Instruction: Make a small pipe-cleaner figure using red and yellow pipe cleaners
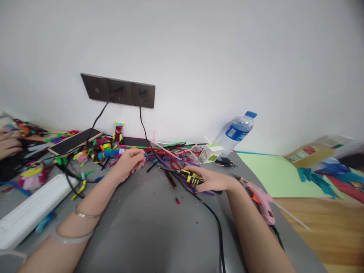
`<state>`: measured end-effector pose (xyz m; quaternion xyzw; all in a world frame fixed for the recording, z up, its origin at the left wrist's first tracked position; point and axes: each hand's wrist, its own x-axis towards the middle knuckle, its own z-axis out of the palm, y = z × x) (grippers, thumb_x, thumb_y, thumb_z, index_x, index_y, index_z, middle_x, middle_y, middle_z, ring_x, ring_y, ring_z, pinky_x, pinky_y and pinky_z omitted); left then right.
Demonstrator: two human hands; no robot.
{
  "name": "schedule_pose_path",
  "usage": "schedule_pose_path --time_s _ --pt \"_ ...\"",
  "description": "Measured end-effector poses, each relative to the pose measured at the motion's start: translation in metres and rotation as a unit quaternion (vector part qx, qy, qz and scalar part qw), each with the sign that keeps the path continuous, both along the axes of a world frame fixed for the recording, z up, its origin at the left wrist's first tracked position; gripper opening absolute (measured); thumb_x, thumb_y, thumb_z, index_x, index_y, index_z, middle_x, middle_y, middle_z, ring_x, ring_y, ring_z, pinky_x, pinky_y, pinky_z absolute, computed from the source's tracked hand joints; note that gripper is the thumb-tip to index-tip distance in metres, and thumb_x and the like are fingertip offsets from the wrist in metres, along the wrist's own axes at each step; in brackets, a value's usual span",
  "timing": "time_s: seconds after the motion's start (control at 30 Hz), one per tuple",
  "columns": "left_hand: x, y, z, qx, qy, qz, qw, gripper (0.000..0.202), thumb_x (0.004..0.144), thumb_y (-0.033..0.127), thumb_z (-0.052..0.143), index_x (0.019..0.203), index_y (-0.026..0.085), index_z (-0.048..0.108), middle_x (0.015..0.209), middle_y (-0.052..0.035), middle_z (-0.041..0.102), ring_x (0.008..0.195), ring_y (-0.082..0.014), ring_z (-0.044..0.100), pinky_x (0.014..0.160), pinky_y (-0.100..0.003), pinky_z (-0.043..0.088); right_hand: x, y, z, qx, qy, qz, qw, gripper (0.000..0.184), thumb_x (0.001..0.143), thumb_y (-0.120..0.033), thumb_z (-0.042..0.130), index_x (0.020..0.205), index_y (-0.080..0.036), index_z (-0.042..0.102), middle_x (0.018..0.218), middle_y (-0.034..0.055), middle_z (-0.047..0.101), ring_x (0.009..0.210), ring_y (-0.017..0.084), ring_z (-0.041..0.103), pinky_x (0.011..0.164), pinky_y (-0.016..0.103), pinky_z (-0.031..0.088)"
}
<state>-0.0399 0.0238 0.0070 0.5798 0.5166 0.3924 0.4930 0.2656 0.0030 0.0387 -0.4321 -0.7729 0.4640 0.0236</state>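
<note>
My left hand [130, 163] is closed above the grey table, by the pile of pipe cleaners. A bit of orange shows over its fingers, but what they hold is mostly hidden. My right hand [209, 179] is wrapped round the yellow and black handles of a pair of pliers [192, 176]. The jaws point left, low over the table beside loose pipe cleaners [170, 178]. Left of my left hand is a fuzzy blue piece [109, 153]. A small dark red figure with yellow trim [118, 132] stands against the wall.
A pink glue gun [265, 206] lies right of my right forearm. Behind are a small box [211, 153], keys [225, 162] and a water bottle [237, 132]. Black cables run from the wall sockets [121, 91]. A phone [75, 142] lies left, near another person's hand [10, 144].
</note>
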Motion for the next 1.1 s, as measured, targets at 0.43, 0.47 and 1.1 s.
schedule_pose_path --time_s 0.43,0.47,1.1 --pt "0.009 -0.010 0.014 0.006 0.070 -0.130 0.989 0.027 0.079 0.042 0.059 0.078 0.016 0.062 0.066 0.0008 0.062 0.044 -0.0059 0.039 0.036 -0.016 0.035 -0.006 -0.005 -0.009 0.085 0.034 -0.077 0.993 0.057 0.066 -0.019 0.059 0.123 -0.019 0.050 0.105 0.0033 0.061 0.091 0.022 0.058 0.077 0.030 0.047" --pt "0.009 -0.010 0.015 0.009 0.071 -0.130 0.989 0.025 0.079 0.041 0.059 0.080 0.016 0.062 0.067 0.0007 0.062 0.045 -0.0061 0.040 0.037 -0.016 0.035 -0.008 -0.006 -0.010 0.124 0.052 -0.082 0.987 0.057 0.067 -0.019 0.058 0.124 -0.019 0.050 0.110 0.0048 0.061 0.097 0.023 0.058 0.082 0.033 0.048" --pt "0.011 -0.013 0.011 0.075 0.022 -0.124 0.989 0.031 0.079 0.040 0.065 0.100 0.017 0.065 0.085 -0.0010 0.062 0.049 -0.0043 0.043 0.039 -0.014 0.037 -0.013 -0.003 -0.013 0.577 -0.085 -0.110 0.805 0.055 0.070 -0.024 0.062 0.123 -0.018 0.046 0.109 0.0121 0.058 0.102 0.032 0.051 0.092 0.045 0.035"
